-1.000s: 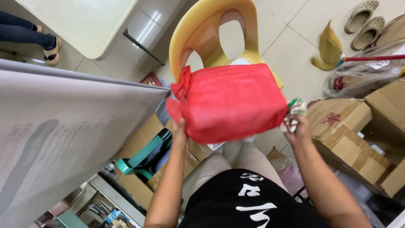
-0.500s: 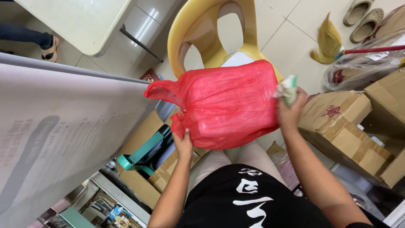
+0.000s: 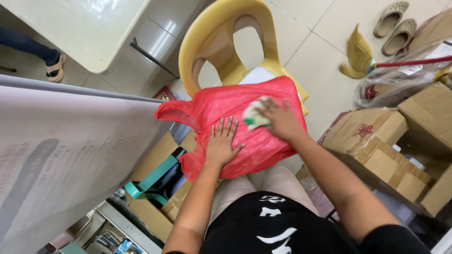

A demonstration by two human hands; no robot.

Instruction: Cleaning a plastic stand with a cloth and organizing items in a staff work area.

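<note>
A red plastic bag (image 3: pixel 263 141) with something boxy inside lies on the seat of a yellow plastic chair (image 3: pixel 221 35), right in front of my knees. One bag handle sticks out to the left. A bit of white package (image 3: pixel 256 75) peeks out behind the bag on the seat.

My left hand (image 3: pixel 222 143) lies flat on top of the bag. The fingers are spread wide and it grips nothing. My right hand (image 3: pixel 281 121) rests on the bag too, a little higher up and just beside my left. Its fingers are curled around a small crumpled thing (image 3: pixel 254 116) that is white and green. I cannot tell what that thing is. It touches the bag.

To my left hangs a big grey sheet (image 3: pixel 70 155) with faint marks on it. Under its edge sits a green thing (image 3: pixel 150 178) on a brown box (image 3: pixel 155 214). To my right are more cardboard boxes (image 3: pixel 391 146), some with open flaps. Behind them lies a clear bag (image 3: pixel 400 80) full of stuff.

Farther off on the tiled floor lies a straw broom (image 3: pixel 360 59) with a red handle. Near it are two pale slippers (image 3: pixel 395 26). At the top left stands a pale table (image 3: pixel 80 28), and another person's foot (image 3: pixel 52 68) in a sandal is beside it.
</note>
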